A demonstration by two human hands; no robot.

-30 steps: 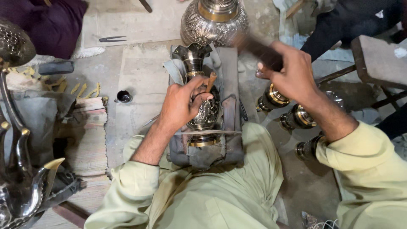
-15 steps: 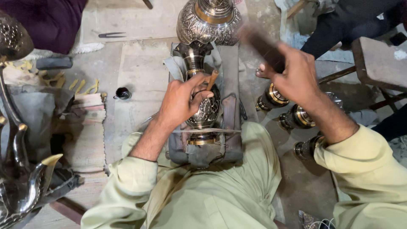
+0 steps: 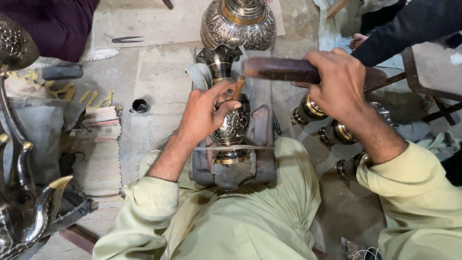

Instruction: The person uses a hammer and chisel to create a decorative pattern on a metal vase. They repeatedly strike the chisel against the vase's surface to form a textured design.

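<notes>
An engraved metal vase (image 3: pixel 234 126) lies on a grey padded rest (image 3: pixel 262 144) between my knees, held down by a thin strap. My left hand (image 3: pixel 204 113) rests on the vase and pinches a small wooden-handled chisel (image 3: pixel 238 86) upright against its body. My right hand (image 3: pixel 337 84) grips a dark wooden mallet (image 3: pixel 281 70), which hangs level just above and right of the chisel's top.
A large engraved metal pot (image 3: pixel 238 24) stands beyond the vase. Several smaller brass-banded vessels (image 3: pixel 332 132) lie at the right. A metal spouted jug (image 3: pixel 24 212) is at the lower left, a small dark cup (image 3: pixel 140 105) on the floor. Another person's dark sleeve (image 3: pixel 409 24) is at top right.
My right hand has swung the mallet down and leftward, from a raised tilt to level over the chisel. The left hand stays on the vase.
</notes>
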